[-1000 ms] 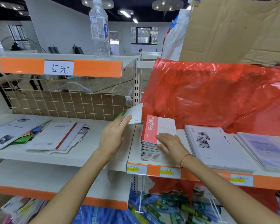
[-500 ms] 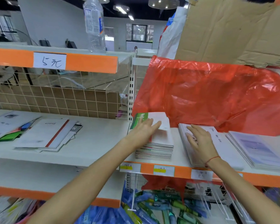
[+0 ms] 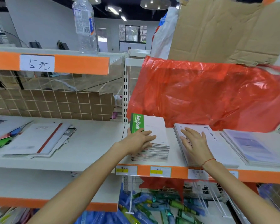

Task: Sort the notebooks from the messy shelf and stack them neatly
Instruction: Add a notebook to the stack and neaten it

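Note:
A stack of small notebooks point(image 3: 153, 151) stands on the right shelf, topped by one with a green "NoteBook" spine point(image 3: 136, 122). My left hand point(image 3: 138, 139) lies flat on that top notebook, thumb at the stack's left side. My right hand point(image 3: 193, 141) rests with spread fingers on a pile of larger white notebooks point(image 3: 217, 143) just to the right. A third pile with pale blue covers point(image 3: 252, 146) lies further right. On the left shelf, loose notebooks point(image 3: 36, 139) lie in a messy overlapping heap.
A red plastic sheet point(image 3: 208, 94) hangs behind the right shelf under torn cardboard point(image 3: 225, 29). A water bottle point(image 3: 85, 25) stands on the top left shelf above a "5元" label point(image 3: 37, 63). Packaged goods point(image 3: 152, 209) fill the space below.
A second ago my left hand held the green notebook beside the red-topped stack; it has laid it on top. My right hand moved from that stack to the larger white pile.

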The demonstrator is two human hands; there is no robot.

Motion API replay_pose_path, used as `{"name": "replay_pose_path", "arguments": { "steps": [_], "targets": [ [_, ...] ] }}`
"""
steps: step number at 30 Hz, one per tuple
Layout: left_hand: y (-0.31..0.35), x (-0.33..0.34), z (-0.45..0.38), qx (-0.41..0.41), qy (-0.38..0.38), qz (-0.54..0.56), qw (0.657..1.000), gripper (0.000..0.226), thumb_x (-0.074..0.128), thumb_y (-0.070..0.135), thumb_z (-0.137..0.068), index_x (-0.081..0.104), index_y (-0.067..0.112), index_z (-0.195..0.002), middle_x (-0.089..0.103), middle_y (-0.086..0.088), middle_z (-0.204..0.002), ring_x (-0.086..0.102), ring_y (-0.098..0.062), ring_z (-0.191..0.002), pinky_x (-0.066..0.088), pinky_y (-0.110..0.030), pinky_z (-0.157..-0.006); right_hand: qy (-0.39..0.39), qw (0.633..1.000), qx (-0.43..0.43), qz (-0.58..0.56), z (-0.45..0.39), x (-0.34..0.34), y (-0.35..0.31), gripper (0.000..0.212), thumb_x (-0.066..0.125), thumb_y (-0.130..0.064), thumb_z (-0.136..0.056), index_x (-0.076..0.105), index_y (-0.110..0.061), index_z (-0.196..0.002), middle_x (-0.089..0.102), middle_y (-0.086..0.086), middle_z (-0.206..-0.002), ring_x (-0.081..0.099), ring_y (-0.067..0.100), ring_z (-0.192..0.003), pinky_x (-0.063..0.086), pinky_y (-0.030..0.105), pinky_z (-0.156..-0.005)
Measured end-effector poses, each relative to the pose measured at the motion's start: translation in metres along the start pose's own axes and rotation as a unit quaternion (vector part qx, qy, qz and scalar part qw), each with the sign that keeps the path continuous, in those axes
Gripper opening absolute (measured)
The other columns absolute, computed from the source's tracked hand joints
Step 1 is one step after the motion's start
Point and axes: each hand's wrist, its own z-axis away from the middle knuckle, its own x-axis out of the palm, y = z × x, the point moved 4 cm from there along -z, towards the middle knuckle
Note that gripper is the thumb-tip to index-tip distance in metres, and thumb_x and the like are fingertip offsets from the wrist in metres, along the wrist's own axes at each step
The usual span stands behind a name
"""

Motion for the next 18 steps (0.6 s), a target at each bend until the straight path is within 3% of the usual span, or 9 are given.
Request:
{"name": "replay_pose_path", "arguments": {
  "steps": [5,10,14,18],
  "targets": [
    [-0.0001,0.0011,-0.0022,0.002,0.009,0.019,1.000,0.046,0.033,0.043,-0.100,0.032,0.034,-0.145,0.022,0.004,-0.156,0.012,-0.023,-0.145,0.015,-0.065,-0.106,-0.001,1.000,-0.001,0.007,0.0022,0.0036,0.0041,0.060,0.028,-0.047,-0.088,0.064,-0.010,-0.119,0.058,0.015,-0.128,0.053,0.032,-0.120,0.018,0.062,-0.106],
    [0.0028,-0.0001,-0.0040,0.003,0.011,0.032,0.999,0.048,0.037,0.047,-0.098,0.034,0.032,-0.144,0.024,0.003,-0.156,0.013,-0.021,-0.144,0.012,-0.062,-0.108,-0.002,1.000,0.003,0.010,0.0040,0.0036,0.0046,0.046,0.040,-0.034,-0.089,0.063,-0.010,-0.120,0.057,0.015,-0.129,0.051,0.033,-0.122,0.016,0.062,-0.108],
    [0.0063,-0.0025,-0.0062,0.004,0.012,0.047,0.999,0.048,0.039,0.045,-0.099,0.036,0.030,-0.144,0.025,0.004,-0.155,0.014,-0.017,-0.144,0.011,-0.057,-0.110,-0.009,1.000,0.000,0.012,0.0052,0.0045,0.0048,0.063,0.024,-0.049,-0.088,0.063,-0.010,-0.120,0.057,0.013,-0.130,0.051,0.031,-0.123,0.015,0.061,-0.108],
    [0.0052,-0.0021,-0.0079,0.010,0.012,0.054,0.998,0.047,0.040,0.045,-0.098,0.037,0.031,-0.143,0.026,0.006,-0.155,0.014,-0.016,-0.143,0.011,-0.053,-0.110,-0.009,1.000,-0.006,0.010,0.0051,0.0053,0.0059,0.067,0.021,-0.050,-0.087,0.063,-0.010,-0.119,0.057,0.013,-0.130,0.052,0.030,-0.122,0.014,0.061,-0.108]
  ]
}}
